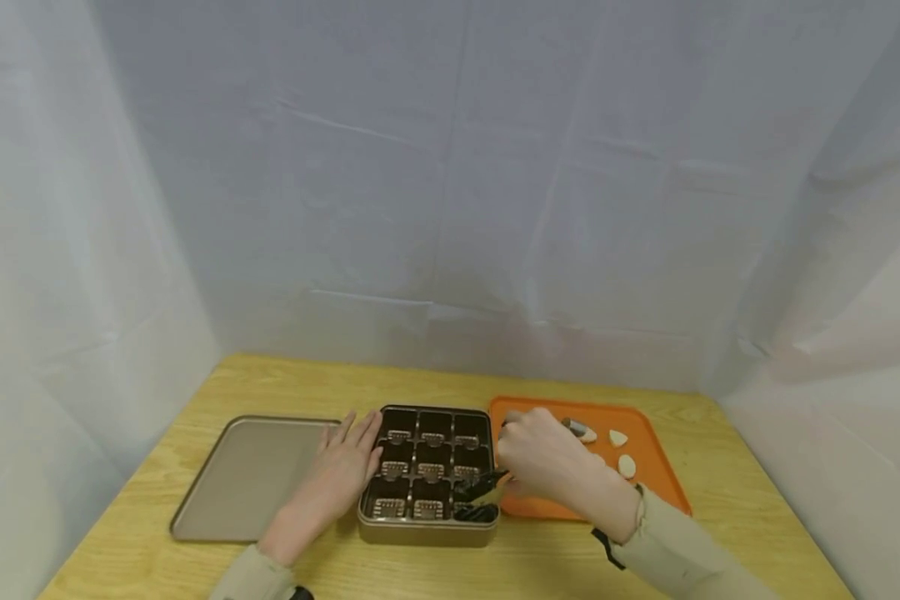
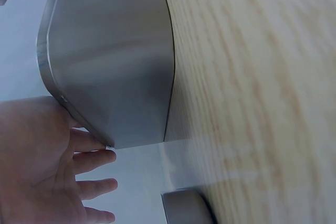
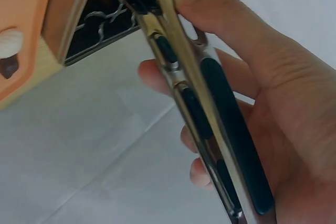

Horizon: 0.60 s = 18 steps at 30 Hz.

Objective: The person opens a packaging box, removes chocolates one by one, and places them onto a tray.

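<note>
A bronze-coloured box [image 1: 426, 534] with a dark divider grid of several compartments stands in the middle of the table. My left hand [image 1: 342, 467] lies along its left rim, fingers extended; in the left wrist view the fingers [image 2: 94, 161] reach past the corner of the box wall [image 2: 110, 72]. With my right hand [image 1: 543, 450] I grip metal tongs [image 3: 223, 124] with dark green handle inserts, thumb on one arm and fingers round the other. Their black ends [image 1: 480, 486] are spread over the front right compartment. Whether anything lies between those ends I cannot tell.
An orange tray [image 1: 663, 479] on the right holds a few small whitish pieces [image 1: 626, 467] and a longer grey-and-white piece [image 1: 579, 430], partly behind my right hand. To the left lies a flat bronze-coloured lid or tray [image 1: 247, 475]. White sheeting [image 1: 450, 208] surrounds the wooden table.
</note>
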### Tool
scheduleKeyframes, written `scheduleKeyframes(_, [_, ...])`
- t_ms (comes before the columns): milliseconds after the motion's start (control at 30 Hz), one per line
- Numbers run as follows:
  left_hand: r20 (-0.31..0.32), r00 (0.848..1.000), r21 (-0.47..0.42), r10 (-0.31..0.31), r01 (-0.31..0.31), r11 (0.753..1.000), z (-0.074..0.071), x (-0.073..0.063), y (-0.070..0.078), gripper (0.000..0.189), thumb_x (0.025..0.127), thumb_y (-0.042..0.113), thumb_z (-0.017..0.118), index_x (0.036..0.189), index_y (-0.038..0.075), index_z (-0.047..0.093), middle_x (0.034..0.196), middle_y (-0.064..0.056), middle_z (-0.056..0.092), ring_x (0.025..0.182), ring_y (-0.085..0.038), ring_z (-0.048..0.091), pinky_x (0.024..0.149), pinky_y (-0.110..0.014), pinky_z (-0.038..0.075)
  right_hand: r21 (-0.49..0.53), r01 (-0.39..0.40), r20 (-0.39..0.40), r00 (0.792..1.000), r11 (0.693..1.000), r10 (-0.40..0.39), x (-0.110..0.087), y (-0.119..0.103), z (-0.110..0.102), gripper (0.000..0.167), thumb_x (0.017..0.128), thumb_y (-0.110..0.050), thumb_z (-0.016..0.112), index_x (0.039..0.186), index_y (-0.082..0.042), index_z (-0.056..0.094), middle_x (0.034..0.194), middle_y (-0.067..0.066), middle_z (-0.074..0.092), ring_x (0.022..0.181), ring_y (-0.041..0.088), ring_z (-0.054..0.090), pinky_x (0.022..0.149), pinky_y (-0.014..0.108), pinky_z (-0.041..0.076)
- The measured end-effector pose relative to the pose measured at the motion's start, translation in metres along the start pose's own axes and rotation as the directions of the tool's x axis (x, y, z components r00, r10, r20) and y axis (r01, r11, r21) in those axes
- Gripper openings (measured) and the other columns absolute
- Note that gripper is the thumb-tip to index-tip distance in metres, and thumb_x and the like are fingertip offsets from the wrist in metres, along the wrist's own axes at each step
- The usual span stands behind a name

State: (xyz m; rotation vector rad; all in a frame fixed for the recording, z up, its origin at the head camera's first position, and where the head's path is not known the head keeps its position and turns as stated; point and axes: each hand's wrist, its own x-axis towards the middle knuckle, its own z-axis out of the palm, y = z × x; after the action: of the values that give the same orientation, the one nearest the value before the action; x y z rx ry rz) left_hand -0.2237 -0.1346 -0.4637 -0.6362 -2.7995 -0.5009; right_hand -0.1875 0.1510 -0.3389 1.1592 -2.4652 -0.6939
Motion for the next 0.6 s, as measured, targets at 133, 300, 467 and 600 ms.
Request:
scheduleKeyframes(133, [-0.004, 1.000, 0.001, -0.002, 0.002, 1.000, 0.000, -0.001, 0.000, 0.051, 0.106, 0.020, 0.053, 0.150, -0.004, 0.045, 0.154, -0.021, 0.045, 0.144, -0.048, 0.035, 0.115, -0.071, 0.024, -0.078, 0.017, 0.039, 0.999, 0.997, -0.014, 0.009, -0.007, -0.002, 0.070, 0.067, -0.063, 0.085, 0.050, -0.022, 0.031, 0.048, -0.006, 0.032, 0.052, 0.010, 0.037, 0.053, 0.026, 0.010])
scheduleKeyframes(300, [-0.005, 1.000, 0.005, -0.004, 0.004, 1.000, -0.001, 0.000, -0.001, 0.051, 0.106, 0.021, 0.054, 0.150, -0.003, 0.045, 0.154, -0.021, 0.045, 0.144, -0.048, 0.035, 0.115, -0.071, 0.024, -0.093, 0.030, 0.036, 0.999, 0.995, -0.027, 0.015, -0.012, 0.003, 0.070, 0.073, -0.050, 0.086, 0.053, -0.021, 0.025, 0.049, -0.005, 0.025, 0.051, 0.010, 0.029, 0.054, 0.027, 0.008])
scheduleKeyframes(467, [0.001, 1.000, 0.002, -0.005, 0.005, 1.000, -0.001, 0.000, -0.001, 0.052, 0.106, 0.022, 0.054, 0.151, -0.003, 0.044, 0.155, -0.021, 0.044, 0.144, -0.047, 0.034, 0.116, -0.070, 0.023, -0.092, 0.053, 0.039, 0.998, 0.994, -0.050, 0.012, -0.012, 0.005, 0.060, 0.079, -0.044, 0.083, 0.050, -0.023, 0.037, 0.051, -0.007, 0.043, 0.051, 0.009, 0.036, 0.051, 0.026, 0.010])
scheduleKeyframes(600, [0.002, 1.000, -0.004, 0.000, 0.000, 1.000, 0.000, -0.001, 0.001, 0.052, 0.106, 0.022, 0.054, 0.150, -0.004, 0.044, 0.154, -0.022, 0.044, 0.144, -0.048, 0.035, 0.116, -0.070, 0.023, -0.061, 0.038, 0.004, 0.999, 0.997, -0.038, -0.001, -0.007, 0.003, 0.046, 0.078, -0.053, 0.082, 0.053, -0.025, 0.056, 0.057, -0.008, 0.053, 0.057, 0.010, 0.046, 0.046, 0.022, 0.019])
